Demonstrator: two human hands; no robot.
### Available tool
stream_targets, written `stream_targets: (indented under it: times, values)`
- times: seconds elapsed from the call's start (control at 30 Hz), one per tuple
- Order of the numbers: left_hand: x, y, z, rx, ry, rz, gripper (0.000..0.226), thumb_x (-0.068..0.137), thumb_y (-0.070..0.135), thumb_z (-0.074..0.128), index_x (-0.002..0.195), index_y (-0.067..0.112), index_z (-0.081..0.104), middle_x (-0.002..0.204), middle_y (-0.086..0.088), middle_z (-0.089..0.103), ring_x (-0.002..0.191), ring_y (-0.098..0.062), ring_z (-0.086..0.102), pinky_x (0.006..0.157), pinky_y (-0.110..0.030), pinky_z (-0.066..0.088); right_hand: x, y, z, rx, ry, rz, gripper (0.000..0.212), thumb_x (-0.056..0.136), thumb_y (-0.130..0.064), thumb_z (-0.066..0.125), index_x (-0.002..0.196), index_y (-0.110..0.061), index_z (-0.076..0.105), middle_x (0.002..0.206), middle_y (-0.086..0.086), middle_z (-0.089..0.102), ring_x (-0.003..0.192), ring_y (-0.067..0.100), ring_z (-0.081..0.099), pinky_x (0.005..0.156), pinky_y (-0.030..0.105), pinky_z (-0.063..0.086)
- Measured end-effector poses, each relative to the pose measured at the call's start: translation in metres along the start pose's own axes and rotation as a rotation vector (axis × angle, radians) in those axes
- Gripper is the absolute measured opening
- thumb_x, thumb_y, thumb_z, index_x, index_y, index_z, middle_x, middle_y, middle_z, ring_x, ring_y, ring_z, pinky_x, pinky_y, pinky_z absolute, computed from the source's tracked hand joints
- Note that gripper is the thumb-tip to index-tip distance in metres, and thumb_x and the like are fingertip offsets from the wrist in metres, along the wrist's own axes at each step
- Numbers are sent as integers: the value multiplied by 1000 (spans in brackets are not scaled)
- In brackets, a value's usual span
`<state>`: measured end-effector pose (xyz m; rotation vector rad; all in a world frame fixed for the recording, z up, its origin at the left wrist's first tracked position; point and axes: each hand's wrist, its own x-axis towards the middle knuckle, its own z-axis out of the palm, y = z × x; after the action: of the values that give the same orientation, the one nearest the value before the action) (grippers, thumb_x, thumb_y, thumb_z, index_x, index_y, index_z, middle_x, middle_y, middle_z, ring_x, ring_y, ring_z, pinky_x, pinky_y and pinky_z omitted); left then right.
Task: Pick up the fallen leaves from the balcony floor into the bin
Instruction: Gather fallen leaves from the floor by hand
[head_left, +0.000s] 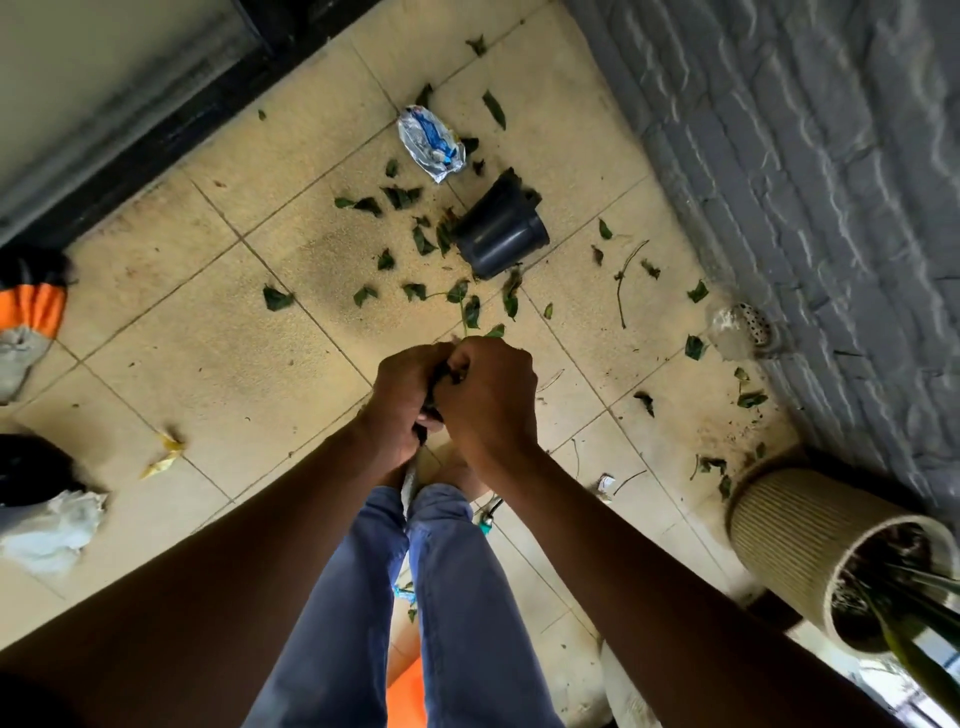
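Head view shows your left hand (402, 400) and right hand (488, 395) pressed together at centre, both grips curled around a dark bunch of leaves (441, 376). More fallen leaves (415, 244) lie scattered on the tiled balcony floor (208, 364) at 12 o'clock, around a tipped black plastic pot (501, 228). A ribbed cream planter (810, 540) stands at 4 o'clock.

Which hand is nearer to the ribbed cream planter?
Right. The right hand is nearer the ribbed cream planter, which stands off to its right by the wall. The left hand, pressed against the right around a bunch of leaves, lies farther away.
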<state>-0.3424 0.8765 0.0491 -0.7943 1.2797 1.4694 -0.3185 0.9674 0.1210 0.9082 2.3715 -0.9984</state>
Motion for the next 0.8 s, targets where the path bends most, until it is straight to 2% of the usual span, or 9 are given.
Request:
stream_targets:
  times: [0.17,0.27,0.33,0.4,0.43,0.5,0.63,0.7,0.8]
  values:
    - [-18,-1,2,-273,-132,-59,37,98,39,55,64,24,57,57,3,49,51,-11,48,54,-28,36,-13,-20,2,58,12,3,15,92,-7,59,90,-10,73,84,6,72,76,18,68,72,39,60]
    - [-24,12,2,-292,-110,-75,49,104,25,49,56,20,53,48,3,47,44,-8,49,55,-27,42,-24,-27,2,51,-50,-13,23,94,-12,54,110,-9,70,102,10,70,94,22,65,82,37,55]
    - [-27,17,7,-202,-54,5,51,104,13,48,54,22,49,46,4,43,40,-4,45,55,-24,41,-30,-30,0,109,-109,-20,28,100,-15,48,121,-6,64,112,14,66,105,25,62,89,37,51]
    - [-26,22,9,-192,28,21,53,103,12,52,51,22,46,42,5,41,34,-4,41,45,-19,40,-35,-32,-1,122,-146,-23,31,102,-11,44,127,-5,60,120,14,65,112,25,60,93,31,48]
    - [-25,25,9,-235,50,-11,57,102,16,52,46,21,44,39,4,38,31,-6,37,39,-17,36,-35,-31,-1,105,-145,-36,31,101,-7,44,127,-5,60,120,13,66,112,25,61,93,29,48]
    - [-22,24,8,-291,26,-68,58,102,24,51,45,20,40,35,4,34,28,-8,31,35,-17,28,-33,-26,2,45,-119,-85,29,96,-1,48,120,-6,63,108,13,71,102,27,67,88,39,54]
    - [-20,16,6,-342,-33,-130,51,99,30,52,49,20,45,37,6,34,31,-9,34,38,-21,26,-23,-10,6,-101,-63,-146,17,94,-6,55,98,-11,71,82,9,72,77,29,67,67,44,55]
    - [-20,13,6,-315,-16,-135,52,97,29,55,46,20,49,39,5,39,33,-10,38,40,-21,31,-20,-6,9,-143,-45,-152,15,92,-8,58,91,-12,72,85,9,70,76,28,66,65,41,53]
    - [-23,8,5,-261,-3,-131,44,96,30,57,55,19,47,43,4,42,37,-11,42,41,-21,35,-19,-2,13,-146,-34,-74,16,94,-16,59,102,-16,73,108,7,61,86,26,63,69,32,49]
